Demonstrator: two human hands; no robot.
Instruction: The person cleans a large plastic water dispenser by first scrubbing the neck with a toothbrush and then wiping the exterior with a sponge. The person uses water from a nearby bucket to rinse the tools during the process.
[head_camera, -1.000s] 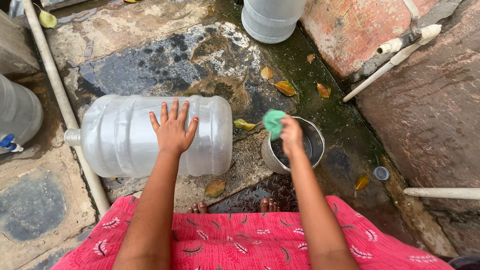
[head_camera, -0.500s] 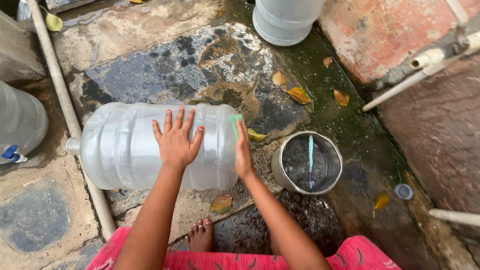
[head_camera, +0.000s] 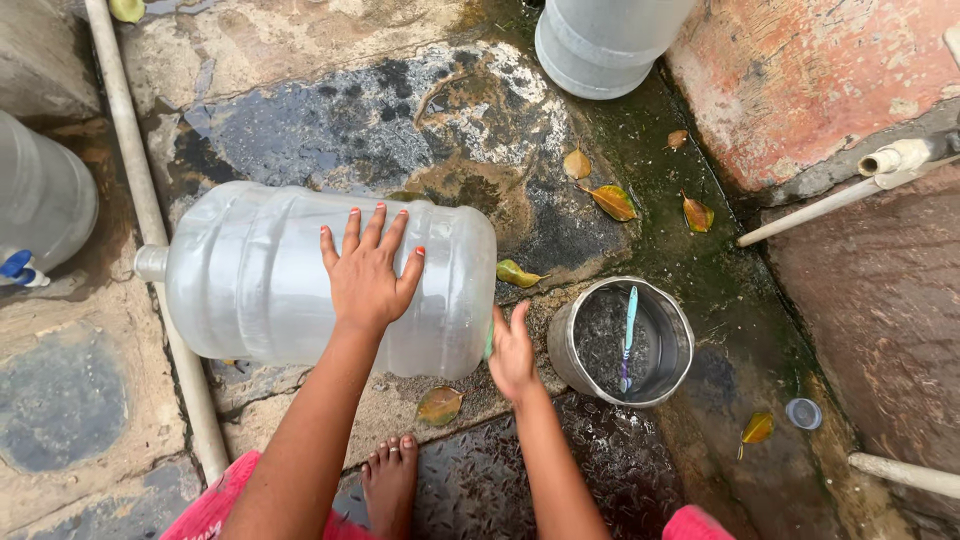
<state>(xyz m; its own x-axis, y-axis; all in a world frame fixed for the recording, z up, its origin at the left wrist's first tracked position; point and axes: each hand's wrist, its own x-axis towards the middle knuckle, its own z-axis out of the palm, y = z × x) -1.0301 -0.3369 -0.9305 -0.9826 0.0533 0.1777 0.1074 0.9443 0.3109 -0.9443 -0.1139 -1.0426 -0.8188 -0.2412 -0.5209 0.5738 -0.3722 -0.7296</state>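
Clear plastic, the jug (head_camera: 300, 280) lay on its side on the wet stone floor (head_camera: 330, 120), neck pointing left. My left hand (head_camera: 368, 270) rested flat on top of it, fingers spread, gripping nothing. My right hand (head_camera: 514, 352) pressed against the jug's base at its right end, with a bit of green sponge (head_camera: 489, 340) showing between palm and plastic; I could not tell how firmly I held it. Just right of that hand stood a steel pot (head_camera: 620, 342) with a toothbrush (head_camera: 628, 335) in it. A pipe (head_camera: 150, 230) ran under the jug's neck. Fallen leaves (head_camera: 612, 200) lay on the far side, and my bare foot (head_camera: 392, 480) was near, below the jug.
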